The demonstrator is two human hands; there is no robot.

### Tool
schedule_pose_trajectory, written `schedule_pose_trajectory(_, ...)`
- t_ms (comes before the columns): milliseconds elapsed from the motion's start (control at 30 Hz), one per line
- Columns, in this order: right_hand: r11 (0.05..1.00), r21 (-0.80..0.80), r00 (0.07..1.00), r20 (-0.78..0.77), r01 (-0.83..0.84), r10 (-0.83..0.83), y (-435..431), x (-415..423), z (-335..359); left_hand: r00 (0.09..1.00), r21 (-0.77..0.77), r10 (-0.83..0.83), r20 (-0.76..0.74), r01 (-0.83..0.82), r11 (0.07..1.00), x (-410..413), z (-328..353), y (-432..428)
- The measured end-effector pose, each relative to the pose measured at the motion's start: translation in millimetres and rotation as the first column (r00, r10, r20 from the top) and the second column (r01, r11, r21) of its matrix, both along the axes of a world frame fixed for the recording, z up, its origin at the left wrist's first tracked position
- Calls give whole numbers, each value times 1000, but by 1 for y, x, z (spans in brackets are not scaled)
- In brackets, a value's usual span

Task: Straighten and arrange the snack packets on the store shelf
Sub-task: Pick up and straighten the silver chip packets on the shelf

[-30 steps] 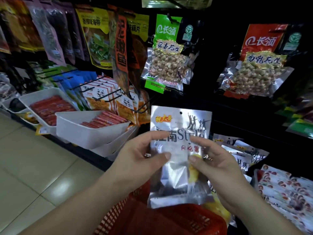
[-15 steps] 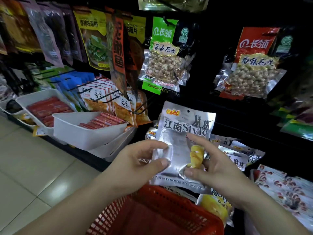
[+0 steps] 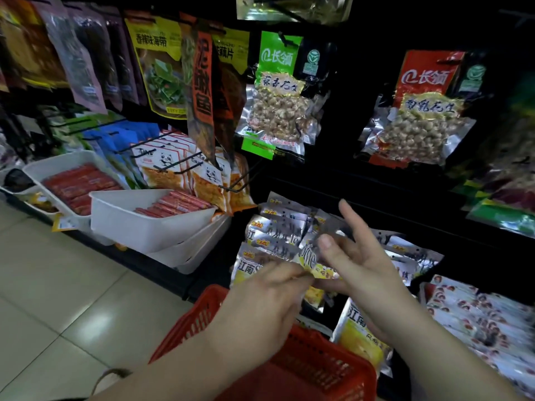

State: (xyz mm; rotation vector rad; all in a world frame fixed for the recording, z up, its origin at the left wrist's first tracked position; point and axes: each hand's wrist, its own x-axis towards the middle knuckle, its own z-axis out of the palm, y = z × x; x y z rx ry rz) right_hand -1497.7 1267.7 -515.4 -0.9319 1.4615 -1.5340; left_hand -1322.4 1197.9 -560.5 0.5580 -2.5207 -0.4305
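Low on the shelf (image 3: 376, 198), just behind the red basket (image 3: 318, 369), both hands are busy with one silver packet (image 3: 311, 257). The left hand (image 3: 266, 302) pinches its near edge with curled fingers, though the blur hides exactly how they lie. The right hand (image 3: 362, 264) presses its thumb on the face of the packet, with the other fingers under it, and only the index finger stands straight up and free. The packet is tilted and touches the right edge of the pile (image 3: 275, 227), where packets of the same kind overlap like roof tiles, so I judge it is being laid there and is not yet released. This pile looks fairly ordered, with its labels facing the same way, so part of the work seems done. To the right, a second group (image 3: 414, 253) of the same silver packets lies more crooked and probably still needs straightening. One more yellow packet (image 3: 359, 334) stands near the basket at the right and seems not yet placed. Further right, the red-and-white packets (image 3: 477, 316) are too blurred to judge. My estimate is that the task is somewhere in the middle, with several packets still to arrange.
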Motion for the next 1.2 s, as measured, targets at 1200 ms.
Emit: schedule_pose_trajectory(1200,750,652,810,-496,111,312,-67,-100,-167,930,659,243,276,-367,656,-76,-130,-94)
